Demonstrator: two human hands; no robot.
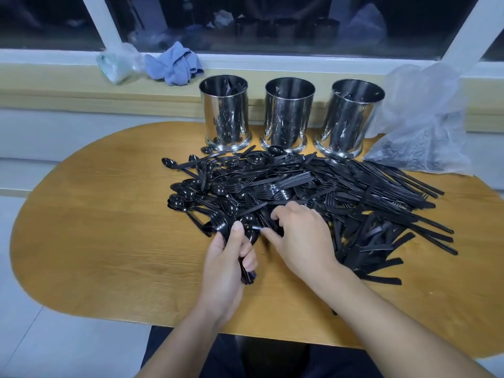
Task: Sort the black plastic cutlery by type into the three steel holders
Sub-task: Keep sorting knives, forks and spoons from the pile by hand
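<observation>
Hidden under right hand [302,241]: cutlery pile [313,192] at six o'clock. Inside steel holders [289,115], twelve o'clock: contents too dark to identify.

Both your forearms reach forward from the lower edge, bare, converging toward the middle. Your left hand [229,257] is fisted, thumb up and pressed along the top, fingers curled round a held bundle. Your right hand [300,238] lies palm down, wrist angled left, fingers bent downward, index finger and thumb nearly meeting your left thumb
</observation>
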